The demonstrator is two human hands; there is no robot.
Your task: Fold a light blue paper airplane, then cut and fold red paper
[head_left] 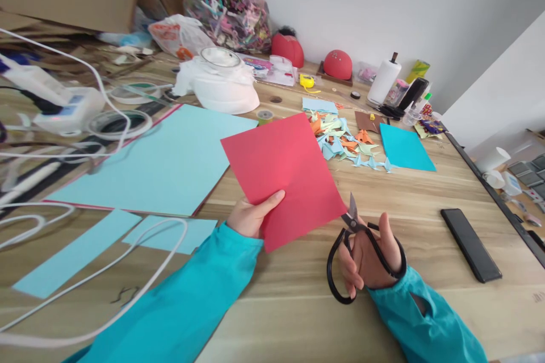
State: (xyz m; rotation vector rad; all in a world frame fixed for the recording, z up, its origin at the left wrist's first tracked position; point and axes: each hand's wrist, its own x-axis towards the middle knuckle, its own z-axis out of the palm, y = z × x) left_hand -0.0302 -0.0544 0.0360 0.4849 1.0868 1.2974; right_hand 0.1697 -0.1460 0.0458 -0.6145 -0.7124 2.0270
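My left hand pinches a red sheet of paper by its lower left part, thumb on top, and holds it tilted above the table. In my right hand are black-handled scissors, with fingers and thumb through the loops. The scissor blades are parted and meet the paper's right corner. Behind the red sheet lies a pile of small folded paper pieces in blue, orange and pale green. A large light blue sheet lies to the left, with a light blue strip in front of it.
White cables loop across the left side near my sleeve. A black phone lies at the right, and a turquoise paper stack sits farther back. Along the wall stand a red dome, a yellow tape measure and a bulging plastic bag.
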